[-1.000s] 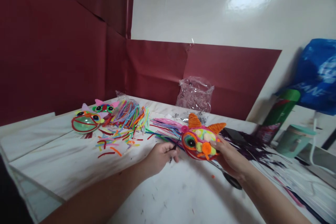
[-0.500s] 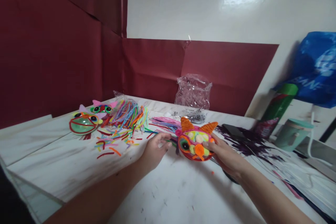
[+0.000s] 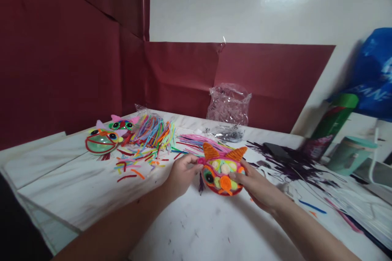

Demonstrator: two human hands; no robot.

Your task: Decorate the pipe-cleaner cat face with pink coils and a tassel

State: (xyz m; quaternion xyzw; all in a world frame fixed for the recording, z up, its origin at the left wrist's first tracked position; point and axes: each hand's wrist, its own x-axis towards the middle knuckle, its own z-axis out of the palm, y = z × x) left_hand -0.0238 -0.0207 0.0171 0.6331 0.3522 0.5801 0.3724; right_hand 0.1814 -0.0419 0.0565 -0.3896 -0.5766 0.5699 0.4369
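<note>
A colourful pipe-cleaner animal head [image 3: 223,170] with orange ears, a dark eye and a round orange nose is held over the table in front of me. My right hand [image 3: 260,187] grips its right side, thumb on the front beside the nose; the other fingers are mostly hidden behind. At its left edge, my left hand [image 3: 183,174] pinches a small pink curl between thumb and fingertips. A dark purple tuft [image 3: 201,183] hangs below that curl. Two similar animal heads, one with a green mouth [image 3: 102,145] and one with pink ears [image 3: 122,124], sit at the far left.
Bundled pipe cleaners [image 3: 153,132] and cut pieces [image 3: 131,165] lie left of centre. Behind stands a clear plastic bag [image 3: 229,104]. Dark purple strips [image 3: 294,167], a phone-like slab [image 3: 275,151], a green mug [image 3: 350,157] and a blue pipe-cleaner piece [image 3: 312,207] are on the right.
The animal head has shifted slightly left and down with my right hand. My left hand, just left of it before, now pinches its pink curl. The view has turned a little.
</note>
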